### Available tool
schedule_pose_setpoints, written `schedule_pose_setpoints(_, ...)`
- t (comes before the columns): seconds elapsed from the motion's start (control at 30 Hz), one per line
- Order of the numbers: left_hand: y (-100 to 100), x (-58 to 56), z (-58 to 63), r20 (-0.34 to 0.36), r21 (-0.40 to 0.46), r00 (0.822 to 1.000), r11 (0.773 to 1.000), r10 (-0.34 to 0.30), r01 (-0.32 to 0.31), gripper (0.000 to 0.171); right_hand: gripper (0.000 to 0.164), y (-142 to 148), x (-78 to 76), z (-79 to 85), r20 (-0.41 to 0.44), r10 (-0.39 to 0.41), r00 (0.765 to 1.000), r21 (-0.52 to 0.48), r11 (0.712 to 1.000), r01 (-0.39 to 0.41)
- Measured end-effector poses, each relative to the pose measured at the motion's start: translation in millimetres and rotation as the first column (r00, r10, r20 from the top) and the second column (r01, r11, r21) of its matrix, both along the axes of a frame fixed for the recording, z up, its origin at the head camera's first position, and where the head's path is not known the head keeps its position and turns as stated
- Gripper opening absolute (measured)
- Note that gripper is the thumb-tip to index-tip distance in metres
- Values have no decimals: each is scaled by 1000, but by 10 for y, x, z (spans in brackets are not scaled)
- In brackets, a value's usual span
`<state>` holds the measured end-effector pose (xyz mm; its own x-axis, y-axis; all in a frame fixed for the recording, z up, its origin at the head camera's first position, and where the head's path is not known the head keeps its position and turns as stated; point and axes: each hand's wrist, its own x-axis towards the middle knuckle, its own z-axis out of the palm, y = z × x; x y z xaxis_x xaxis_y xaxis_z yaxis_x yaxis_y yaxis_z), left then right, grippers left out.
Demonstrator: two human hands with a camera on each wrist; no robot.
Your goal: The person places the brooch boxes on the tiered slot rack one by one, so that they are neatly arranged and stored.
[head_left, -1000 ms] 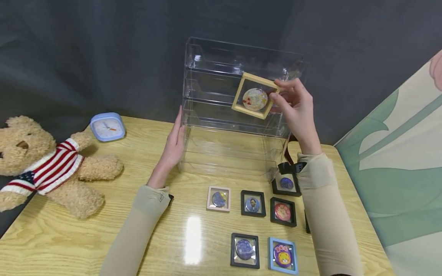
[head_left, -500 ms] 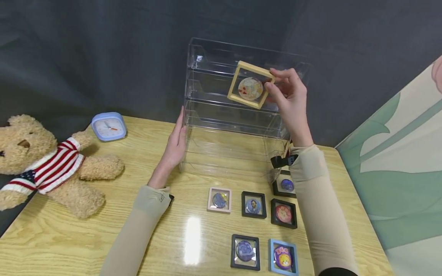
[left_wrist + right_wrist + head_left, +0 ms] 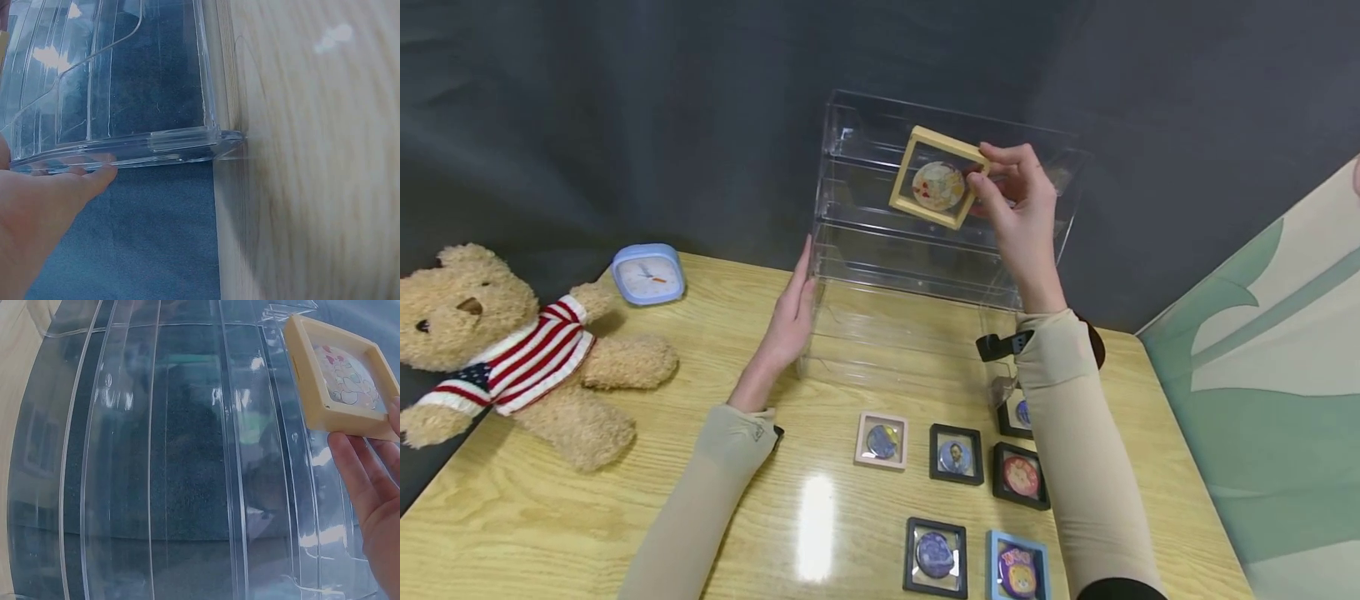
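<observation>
A clear plastic tiered display shelf [image 3: 910, 283] stands at the back of the table. Against its left side rests my left hand [image 3: 792, 321], fingers straight along the panel; the left wrist view has the fingertips [image 3: 100, 178] right at the clear edge. My right hand [image 3: 1022, 221] pinches the right edge of a yellow square display frame [image 3: 904, 179] between thumb and fingers. Inside that frame [image 3: 306, 375] sits a round, pale badge with red marks. It is held tilted in front of the upper tiers, overlapping them in the head view.
Several framed badges lie in front of the shelf: a pink frame [image 3: 858, 442], black frames [image 3: 934, 454] and a light blue frame [image 3: 994, 567]. A teddy bear [image 3: 542, 358] and a blue clock [image 3: 649, 275] are at the left. A dark curtain [image 3: 625, 125] hangs behind.
My right hand has lifted the yellow display frame up and to the left, toward the upper tiers. My left hand stays against the shelf's side. The head view has shifted slightly.
</observation>
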<state>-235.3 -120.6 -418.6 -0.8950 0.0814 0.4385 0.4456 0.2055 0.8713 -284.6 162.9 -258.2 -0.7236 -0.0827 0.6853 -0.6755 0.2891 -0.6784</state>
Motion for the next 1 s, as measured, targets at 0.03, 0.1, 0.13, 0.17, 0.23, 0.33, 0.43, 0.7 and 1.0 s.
schedule_pose_setpoints(0.03,8,0,2,-1,-2,1000,1000,0,0,59,26,-4,-8,2,-1,0,1000,-1,1000,0)
schedule_pose_setpoints(0.1,22,-4,5,-1,-2,1000,1000,1,-1,59,27,-10,-22,3,-7,4,1000,2,1000,-4)
schedule_pose_setpoints(0.13,31,-2,15,1,-4,1000,1000,1,-1,59,27,-14,-28,5,-7,9,1000,5,1000,-8)
schedule_pose_setpoints(0.17,40,9,29,4,-4,1000,1000,0,0,59,27,-18,-35,6,-2,9,1000,6,1000,-9)
schedule_pose_setpoints(0.23,61,59,102,13,-1,1000,1000,-5,5,58,28,-31,-44,10,11,13,1000,10,1000,-13)
schedule_pose_setpoints(0.33,86,168,246,25,6,1000,1000,-16,16,58,29,-59,-58,14,28,15,999,18,1000,-16)
schedule_pose_setpoints(0.43,104,257,365,29,13,999,1000,-25,24,58,30,-98,-77,10,45,19,999,23,1000,-20)
schedule_pose_setpoints(0.7,117,267,379,33,12,999,1000,-27,26,58,29,-203,-110,0,72,3,997,41,999,-6)
schedule_pose_setpoints(1.0,52,26,51,2,18,1000,1000,-1,1,59,29,-341,-142,49,96,-7,995,86,996,-2)
